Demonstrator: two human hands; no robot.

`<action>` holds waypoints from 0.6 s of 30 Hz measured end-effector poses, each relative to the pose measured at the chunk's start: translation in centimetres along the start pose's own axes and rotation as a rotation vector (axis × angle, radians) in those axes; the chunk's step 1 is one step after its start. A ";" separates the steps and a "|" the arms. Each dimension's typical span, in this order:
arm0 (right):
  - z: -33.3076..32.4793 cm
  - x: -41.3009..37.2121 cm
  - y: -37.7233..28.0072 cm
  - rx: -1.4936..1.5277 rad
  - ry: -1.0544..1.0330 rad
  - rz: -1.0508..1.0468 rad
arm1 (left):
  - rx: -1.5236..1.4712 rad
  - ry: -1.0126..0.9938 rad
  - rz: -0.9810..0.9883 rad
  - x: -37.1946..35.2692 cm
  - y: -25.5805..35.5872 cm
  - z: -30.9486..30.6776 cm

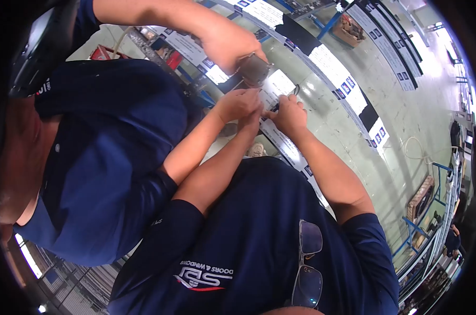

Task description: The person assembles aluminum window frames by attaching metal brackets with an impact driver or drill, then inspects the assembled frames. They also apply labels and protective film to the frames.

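Both arms reach forward, hands meeting at arm's length.

The person's bare left forearm (217, 168) stretches up and out from a dark blue short sleeve (169, 236), the elbow nearly straight. The bare left hand (252, 122) is largely hidden, so its grip cannot be made out. The bare right forearm (327, 168) angles in from the other side, bent slightly at the elbow. The bare right hand (289, 114) shows its back to the camera, knuckles raised and fingers curled inward to a pinch. The two hands sit just beside each other, the wrists converging.
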State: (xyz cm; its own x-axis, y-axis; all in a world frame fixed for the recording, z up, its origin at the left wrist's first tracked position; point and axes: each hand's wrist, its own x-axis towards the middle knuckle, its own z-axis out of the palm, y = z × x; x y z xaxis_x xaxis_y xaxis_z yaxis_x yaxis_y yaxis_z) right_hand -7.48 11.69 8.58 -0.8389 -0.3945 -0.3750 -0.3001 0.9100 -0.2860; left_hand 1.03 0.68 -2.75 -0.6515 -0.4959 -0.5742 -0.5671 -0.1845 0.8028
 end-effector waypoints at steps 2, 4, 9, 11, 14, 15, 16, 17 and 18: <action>0.1 0.1 0.0 0.005 0.017 -0.008 | 0.052 0.006 0.025 0.5 -0.7 0.1; 0.0 0.0 0.0 -0.001 -0.003 0.011 | -0.031 0.002 -0.038 -1.4 1.9 -0.3; -0.1 0.1 -0.2 0.016 -0.038 0.023 | -0.055 -0.056 -0.162 -1.6 1.9 -0.5; -0.2 0.1 -0.2 0.003 -0.046 0.032 | -0.086 -0.065 -0.197 -1.8 2.6 -0.6; -0.1 0.0 -0.1 -0.009 -0.009 0.017 | -0.195 -0.110 -0.117 -1.1 1.5 -0.5; -0.1 0.0 -0.2 -0.014 -0.009 0.020 | -0.199 -0.115 -0.119 -0.8 1.0 -0.4; 0.0 0.1 -0.3 -0.020 0.003 0.014 | -0.197 -0.044 0.054 -0.4 0.5 -0.1; 0.1 0.0 -0.1 -0.030 0.012 0.013 | -0.199 0.024 0.221 -0.1 -0.2 0.5; 0.3 -0.2 0.2 -0.046 -0.004 0.030 | -0.210 0.011 0.198 -0.3 -0.6 0.7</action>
State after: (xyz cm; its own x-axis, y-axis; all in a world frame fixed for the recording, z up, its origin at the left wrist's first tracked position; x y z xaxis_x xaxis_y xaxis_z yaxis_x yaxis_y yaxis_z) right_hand -7.21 11.88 8.34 -0.8458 -0.3674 -0.3867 -0.2957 0.9263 -0.2333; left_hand 1.21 1.57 -3.18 -0.7331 -0.5489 -0.4016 -0.3117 -0.2537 0.9157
